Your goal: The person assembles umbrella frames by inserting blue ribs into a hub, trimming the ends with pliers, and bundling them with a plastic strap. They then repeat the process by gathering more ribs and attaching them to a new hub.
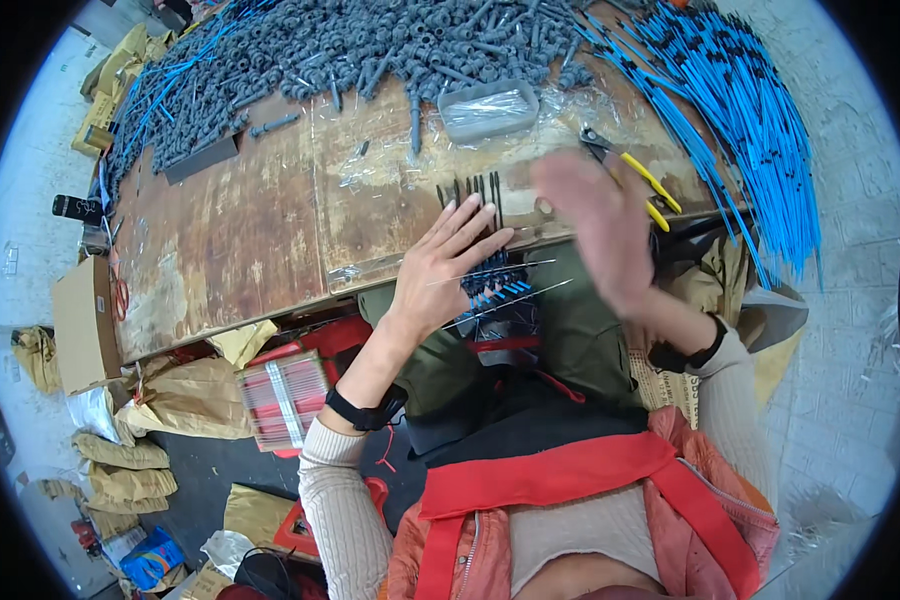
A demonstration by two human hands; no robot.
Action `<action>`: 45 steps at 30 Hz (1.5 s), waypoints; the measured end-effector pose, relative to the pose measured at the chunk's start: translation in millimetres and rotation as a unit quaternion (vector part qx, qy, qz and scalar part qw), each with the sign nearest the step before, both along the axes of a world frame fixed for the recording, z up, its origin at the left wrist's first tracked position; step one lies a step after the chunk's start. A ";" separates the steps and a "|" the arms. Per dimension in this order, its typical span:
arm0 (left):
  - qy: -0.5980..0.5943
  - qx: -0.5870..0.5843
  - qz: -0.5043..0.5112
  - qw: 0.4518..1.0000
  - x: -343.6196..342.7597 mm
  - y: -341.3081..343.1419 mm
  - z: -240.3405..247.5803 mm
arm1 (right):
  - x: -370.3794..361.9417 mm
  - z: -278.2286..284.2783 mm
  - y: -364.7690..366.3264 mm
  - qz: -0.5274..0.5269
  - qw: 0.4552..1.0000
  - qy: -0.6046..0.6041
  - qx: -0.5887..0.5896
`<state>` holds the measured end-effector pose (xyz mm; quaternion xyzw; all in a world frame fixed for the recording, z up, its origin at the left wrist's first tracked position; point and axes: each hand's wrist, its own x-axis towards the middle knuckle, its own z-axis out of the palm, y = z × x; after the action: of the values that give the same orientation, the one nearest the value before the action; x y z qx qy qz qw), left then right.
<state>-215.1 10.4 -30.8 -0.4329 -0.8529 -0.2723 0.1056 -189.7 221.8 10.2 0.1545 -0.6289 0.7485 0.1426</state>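
My left hand (442,262) lies with its fingers stretched out over a row of thin black-tipped rods (494,188) at the table's front edge. Below that edge, the blue and black lower ends (502,284) of the bundle hang over my lap. Thin silvery strands (553,289) cross there. To the right, my right hand (602,222) is raised above the table edge, smeared by motion; whether its fingers hold anything does not show. Beside it lie pliers (652,183) with yellow handles, partly behind the hand.
A large heap of grey plastic fittings (390,50) covers the back of the wooden table (240,235). A plastic tray (488,112) holds thin clear strips. Long blue rods (760,150) are piled at the right. A bundle of clear-wrapped sticks (282,400) stands by my left leg.
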 end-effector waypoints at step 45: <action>-0.017 -0.002 0.012 1.000 -2.5 -0.7 -3.7 | -75.8 -22.8 26.0 0.053 0.735 0.176 0.653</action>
<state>-217.6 9.7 -34.5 -0.4183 -0.8602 -0.2762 0.0938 -265.5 247.7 -12.6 0.3716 -0.9175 0.1199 0.0756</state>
